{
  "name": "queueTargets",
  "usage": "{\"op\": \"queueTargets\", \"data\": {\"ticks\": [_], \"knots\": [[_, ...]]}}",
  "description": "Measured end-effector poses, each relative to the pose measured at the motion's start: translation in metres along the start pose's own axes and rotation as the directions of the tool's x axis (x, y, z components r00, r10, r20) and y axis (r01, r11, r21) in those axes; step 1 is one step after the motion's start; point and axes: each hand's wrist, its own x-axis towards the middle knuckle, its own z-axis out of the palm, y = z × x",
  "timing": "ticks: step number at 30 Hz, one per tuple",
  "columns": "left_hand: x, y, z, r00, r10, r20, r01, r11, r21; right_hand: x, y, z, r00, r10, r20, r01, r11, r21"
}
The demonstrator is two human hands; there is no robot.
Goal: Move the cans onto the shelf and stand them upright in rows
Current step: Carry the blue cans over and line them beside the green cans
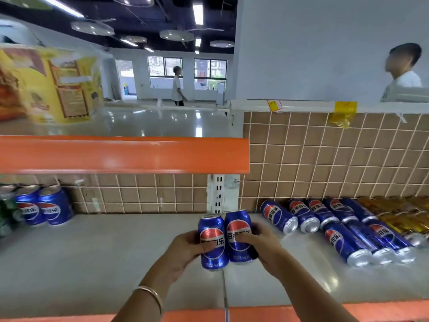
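My left hand (pixel 183 248) grips one blue cola can (pixel 212 242) and my right hand (pixel 262 244) grips a second blue cola can (pixel 239 238). Both cans are upright, side by side, just above the seam of the grey shelf (pixel 104 252). Two more blue cans (pixel 45 206) stand upright at the back left of the shelf. To the right, several blue cans (pixel 334 226) lie on their sides in two rows, with golden cans (pixel 399 214) lying beyond them.
An orange upper shelf edge (pixel 123 154) overhangs the left section, with a yellow snack pack (pixel 46 84) on top. Green cans (pixel 5 212) sit at the far left. A tan tiled back wall (pixel 325 154) closes the shelf. Two people stand beyond.
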Motion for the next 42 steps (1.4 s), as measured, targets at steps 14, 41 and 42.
{"op": "queueTargets", "data": {"ticks": [14,41,42], "knots": [[-0.12,-0.02,-0.061,0.96,0.135,-0.246,-0.125,0.991,0.056,-0.062,0.013,0.099,0.982,-0.07,0.175,0.07,0.998,0.006],[-0.226,0.011,-0.355,0.936,0.213,-0.282,-0.168,0.97,0.173,-0.035,0.031,0.419,0.955,-0.056,0.29,0.052,0.998,0.021],[-0.224,0.01,-0.359,0.935,0.214,-0.284,-0.169,0.97,0.174,-0.033,0.031,0.422,0.956,-0.052,0.289,0.047,0.999,0.025]]}}
